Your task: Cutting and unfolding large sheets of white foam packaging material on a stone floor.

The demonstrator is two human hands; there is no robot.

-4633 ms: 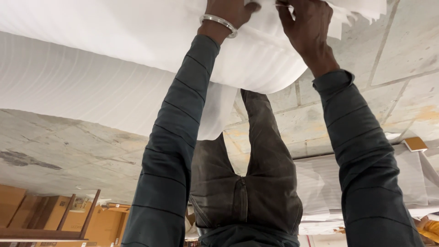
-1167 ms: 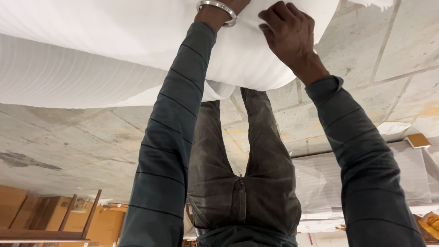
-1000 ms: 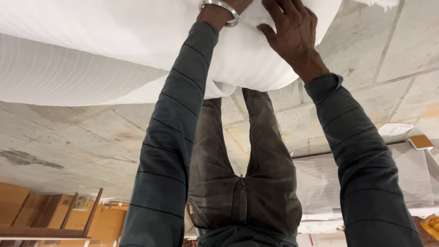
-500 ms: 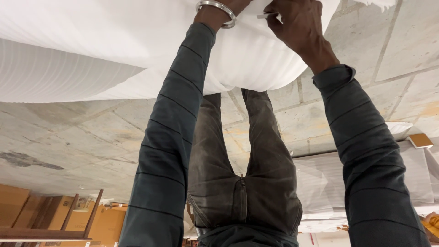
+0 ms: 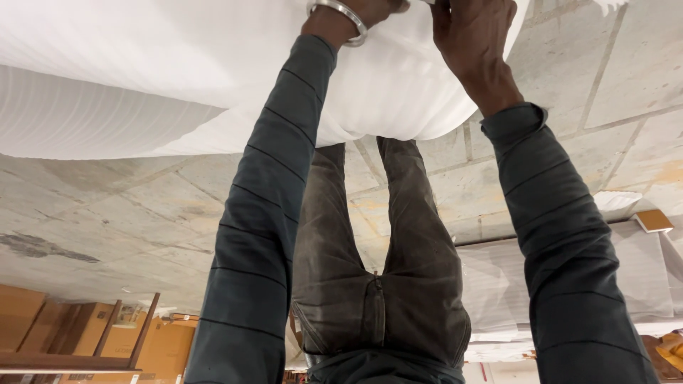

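We see both arms stretched away from the camera toward a big white foam sheet (image 5: 178, 64) that spreads over the concrete floor (image 5: 142, 213) and fills the top of the view, running off its left edge. The person is bent far forward, so their own grey trousers (image 5: 384, 284) show between the two dark striped sleeves.

The left hand (image 5: 366, 8) lies at the top edge of the picture, its wrist wearing a silver bangle (image 5: 336, 16). It rests on the sheet, but most of the hand is cut off by the frame, so we cannot tell whether it is gripping or flat.

The right hand (image 5: 473, 35) sits just beside the left, fingers curled down into the sheet with the knuckles toward us. It looks closed on the foam near the sheet's end, though the fingertips run out of view.

The near end of the sheet bulges over the floor just above the trousers. To the right lies a stack of more white sheets (image 5: 569, 284), with a small brown box (image 5: 653, 220) at its far corner. At lower left stand brown cartons (image 5: 43, 320) and a wooden frame (image 5: 135, 334)
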